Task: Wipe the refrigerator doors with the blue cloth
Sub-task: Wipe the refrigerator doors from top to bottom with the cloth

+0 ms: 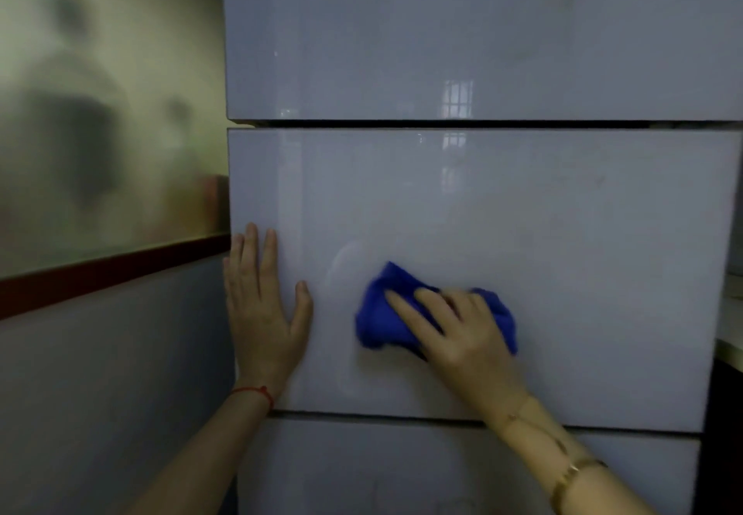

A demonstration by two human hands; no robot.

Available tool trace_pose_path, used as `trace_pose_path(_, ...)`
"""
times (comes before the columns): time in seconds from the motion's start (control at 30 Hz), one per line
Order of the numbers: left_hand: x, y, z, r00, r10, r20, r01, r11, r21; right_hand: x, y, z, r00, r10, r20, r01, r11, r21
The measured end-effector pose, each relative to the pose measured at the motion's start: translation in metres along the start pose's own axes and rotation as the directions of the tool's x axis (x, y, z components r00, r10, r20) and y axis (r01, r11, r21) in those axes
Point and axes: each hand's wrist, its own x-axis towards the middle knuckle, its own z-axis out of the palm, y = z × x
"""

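Wall [100, 373], left side: grey lower panel; dark red trim strip [112, 269] running across; above it, blurred greenish surface [100, 92] with dark smudged patches.

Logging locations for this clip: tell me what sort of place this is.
Probably a home kitchen. A tall glossy refrigerator with stacked doors fills the view, a countertop edge shows beside it, and the right hand presses a blue cloth on the middle door.

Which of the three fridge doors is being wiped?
The middle door. The right hand presses the blue cloth on it and the left hand lies flat on it; the doors above and below are untouched.
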Motion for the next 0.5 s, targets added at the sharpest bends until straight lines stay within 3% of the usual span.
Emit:
trace_pose_path(0.07,0.000,0.001,0.000,1.000,-0.005,-0.010,0.005,1.000,0.001,-0.021,0.033,-0.016,0.994,0.105,0.020,-0.105,0.994,-0.021)
trace_pose_path(0.13,-0.001,0.002,0.000,1.000,-0.006,-0.014,0.006,1.000,0.004,-0.014,0.069,-0.029,0.946,0.322,-0.040,-0.323,0.946,-0.030)
trace_pose_path(0.2,-0.001,0.002,0.001,1.000,-0.004,-0.013,0.004,1.000,0.009,0.017,0.097,-0.030,0.808,0.575,-0.130,-0.576,0.817,0.030)
trace_pose_path(0.27,-0.001,0.002,0.002,1.000,-0.003,-0.020,0.003,1.000,0.012,0.047,0.102,-0.023,0.685,0.699,-0.206,-0.702,0.709,0.072)
trace_pose_path(0.3,-0.001,0.001,0.002,1.000,-0.001,-0.022,0.001,1.000,0.015,0.051,0.093,-0.018,0.695,0.686,-0.213,-0.691,0.720,0.064)
trace_pose_path(0.43,-0.001,0.000,0.002,1.000,0.002,-0.025,-0.002,1.000,0.015,-0.016,0.009,-0.005,0.941,0.339,-0.010,-0.339,0.941,-0.005)
trace_pose_path(0.5,-0.001,0.000,0.002,1.000,0.005,-0.021,-0.004,1.000,0.015,-0.060,-0.006,-0.009,0.977,0.203,0.063,-0.202,0.979,-0.018)
